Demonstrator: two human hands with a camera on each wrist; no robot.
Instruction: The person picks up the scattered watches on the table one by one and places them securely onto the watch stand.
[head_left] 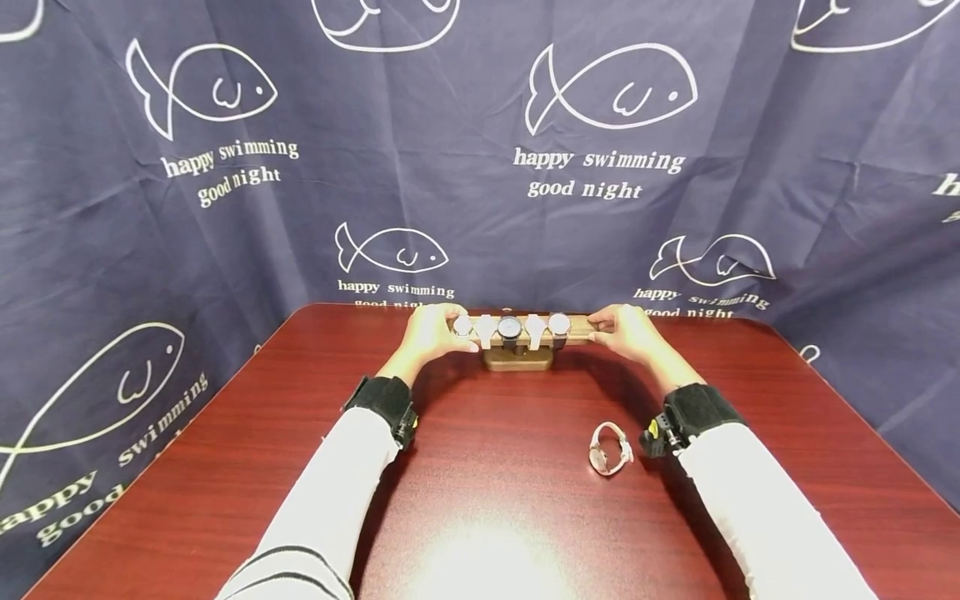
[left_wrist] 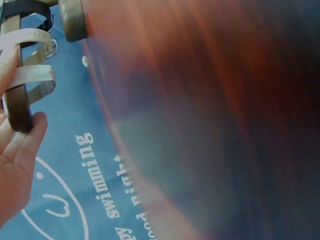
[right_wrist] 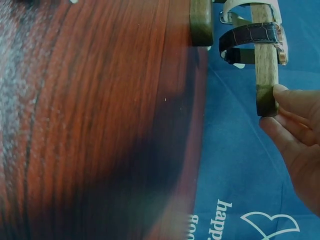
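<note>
A wooden watch stand stands at the far side of the table, its crossbar (head_left: 579, 328) above a rounded base (head_left: 517, 363). Several wristwatches are strapped along the bar: a black-dialled one (head_left: 509, 326) in the middle, pale ones beside it, and a white-dialled watch (head_left: 559, 323) with a dark strap toward the right. My left hand (head_left: 433, 332) grips the bar's left end, thumb close to the outermost watch. At the opposite end, my right hand (head_left: 628, 333) pinches the bare wood (right_wrist: 266, 75) between thumb and fingers.
A loose wristwatch (head_left: 597, 460) with a pale strap lies on its side on the reddish table (head_left: 495, 433), near my right wrist. Behind the table's far edge hangs a blue curtain (head_left: 480, 167) printed with fish and lettering.
</note>
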